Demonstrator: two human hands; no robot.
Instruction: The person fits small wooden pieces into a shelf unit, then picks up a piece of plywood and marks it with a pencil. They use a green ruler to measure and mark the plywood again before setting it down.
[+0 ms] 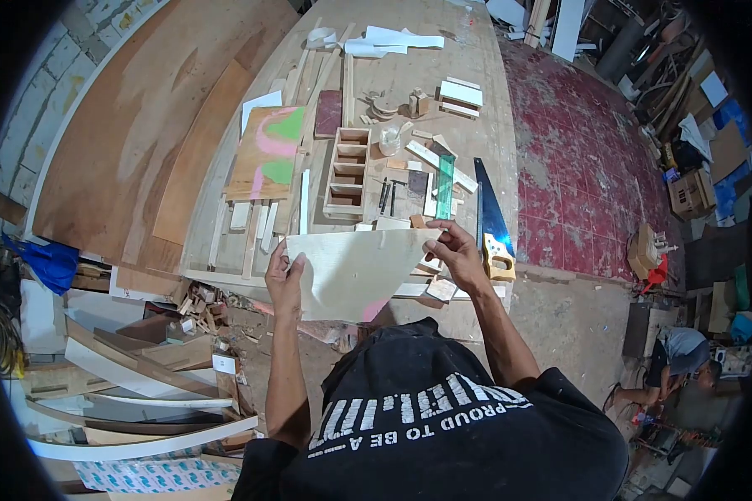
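A thin pale wooden board (355, 271) with one slanted side and a pink patch at its lower corner is held up between my hands at the near edge of the table. My left hand (285, 282) grips its left edge, fingers behind and thumb in front. At the upper right corner, my right hand (459, 253) pinches the board between thumb and fingers. Just beyond lies a narrow wooden box (333, 185) divided into several compartments. Right of it are a green ruler (444, 188) and a handsaw (493, 209) with a yellowish handle.
On the worktable (426, 63) lie a painted panel (267, 150), a small white-topped wooden piece (461, 96), a clear cup (389, 140) and wood strips. Large plywood sheets (134, 108) lean left. Offcuts (142, 367) crowd the lower left. Another person (681, 355) crouches at the lower right.
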